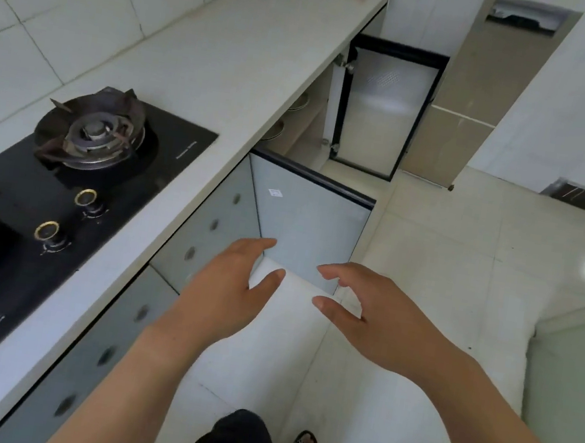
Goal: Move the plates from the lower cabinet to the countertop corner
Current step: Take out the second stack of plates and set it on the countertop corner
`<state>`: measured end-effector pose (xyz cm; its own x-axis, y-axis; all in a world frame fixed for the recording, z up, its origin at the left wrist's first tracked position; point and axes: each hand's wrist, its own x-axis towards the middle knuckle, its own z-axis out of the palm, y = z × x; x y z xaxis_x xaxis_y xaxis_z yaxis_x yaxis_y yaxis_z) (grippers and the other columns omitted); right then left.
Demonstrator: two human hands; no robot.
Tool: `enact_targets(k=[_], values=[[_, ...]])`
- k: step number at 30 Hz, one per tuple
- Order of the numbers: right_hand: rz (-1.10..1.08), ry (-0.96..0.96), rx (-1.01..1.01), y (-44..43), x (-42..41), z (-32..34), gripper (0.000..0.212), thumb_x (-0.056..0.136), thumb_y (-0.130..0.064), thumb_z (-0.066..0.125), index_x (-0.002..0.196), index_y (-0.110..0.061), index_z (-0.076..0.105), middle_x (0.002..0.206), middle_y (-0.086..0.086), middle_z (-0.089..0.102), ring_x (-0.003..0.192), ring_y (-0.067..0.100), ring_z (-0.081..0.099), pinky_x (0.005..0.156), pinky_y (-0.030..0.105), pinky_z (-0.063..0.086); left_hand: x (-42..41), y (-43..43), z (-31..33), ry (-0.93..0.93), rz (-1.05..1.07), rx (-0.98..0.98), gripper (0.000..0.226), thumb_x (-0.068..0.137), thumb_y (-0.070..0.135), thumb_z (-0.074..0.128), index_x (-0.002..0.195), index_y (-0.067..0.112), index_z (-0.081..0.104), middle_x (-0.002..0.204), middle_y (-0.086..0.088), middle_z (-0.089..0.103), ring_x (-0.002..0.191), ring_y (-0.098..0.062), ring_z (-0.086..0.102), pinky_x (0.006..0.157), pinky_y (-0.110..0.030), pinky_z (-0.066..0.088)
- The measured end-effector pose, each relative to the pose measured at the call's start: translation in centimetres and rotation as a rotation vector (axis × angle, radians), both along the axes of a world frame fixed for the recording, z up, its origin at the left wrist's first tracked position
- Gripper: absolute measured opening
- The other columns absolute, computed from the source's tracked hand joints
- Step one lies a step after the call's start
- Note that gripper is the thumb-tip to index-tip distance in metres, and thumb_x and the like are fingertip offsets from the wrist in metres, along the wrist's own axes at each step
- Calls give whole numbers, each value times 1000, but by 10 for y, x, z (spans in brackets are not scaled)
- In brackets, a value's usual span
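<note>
Stepping past the open door (309,224) looks wise, since the plates (299,100) sit in the lower cabinet (308,125) at twelve o'clock, well beyond the left hand (231,288) and right hand (371,316), both spread and empty.

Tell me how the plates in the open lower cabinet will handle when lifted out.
The plates show pale, shiny rims, so they are probably glazed ceramic: stiff, breakable, somewhat slippery. Round and shallow, they should sit flat rather than tip. Only their edges show under the countertop, so whether they are stacked, and thus heavy, is unclear.
</note>
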<state>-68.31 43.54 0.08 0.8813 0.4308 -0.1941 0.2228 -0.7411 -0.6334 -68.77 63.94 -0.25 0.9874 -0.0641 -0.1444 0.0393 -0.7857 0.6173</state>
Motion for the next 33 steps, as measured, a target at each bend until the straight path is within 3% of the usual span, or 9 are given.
enact_targets(k=[3,8,11,13,19,25,33], values=[[-17,-5,10,-15,34,-7,45,91,-50,44,134,-37,40,131,-23,46,114,-7,41,78,4,29,34,-12,-5,12,9,3,50,93,42,45,140,31,33,145,12,37,130,-6,37,97,-16,25],[-43,22,4,-27,101,-16,42,91,-49,45,132,-38,42,114,-27,42,90,-9,44,72,2,30,101,-27,-19,28,-5,15,51,93,42,44,141,30,32,146,11,37,131,-7,36,98,-16,24],[-58,25,-8,-32,148,-24,45,91,-51,44,133,-37,40,128,-23,47,114,-3,45,84,13,35,151,-32,-30,42,-7,14,52,93,42,44,142,28,32,147,9,36,133,-9,35,100,-18,24],[-75,36,-26,-37,182,-23,47,91,-50,45,135,-37,37,133,-21,46,120,0,43,86,17,35,187,-35,-32,59,-26,21,52,93,42,44,142,28,31,148,9,35,134,-10,34,104,-21,25],[-99,83,-82,-57,269,-10,53,92,-49,43,141,-32,31,141,-16,42,124,4,42,98,20,35,288,-45,-26,115,-116,35,54,93,44,42,143,29,28,150,9,32,132,-13,38,107,-30,31],[-106,101,-101,-78,327,-19,51,93,-49,42,140,-34,31,136,-18,44,121,1,43,90,14,31,349,-60,-24,136,-130,18,54,93,43,42,143,29,27,150,10,31,130,-10,38,106,-33,37],[-14,118,-48,-118,415,-24,51,92,-49,44,140,-32,33,135,-16,46,122,3,42,96,17,32,408,-117,-28,159,-37,25,56,94,42,42,145,28,24,151,9,29,138,-10,28,109,-27,24]])
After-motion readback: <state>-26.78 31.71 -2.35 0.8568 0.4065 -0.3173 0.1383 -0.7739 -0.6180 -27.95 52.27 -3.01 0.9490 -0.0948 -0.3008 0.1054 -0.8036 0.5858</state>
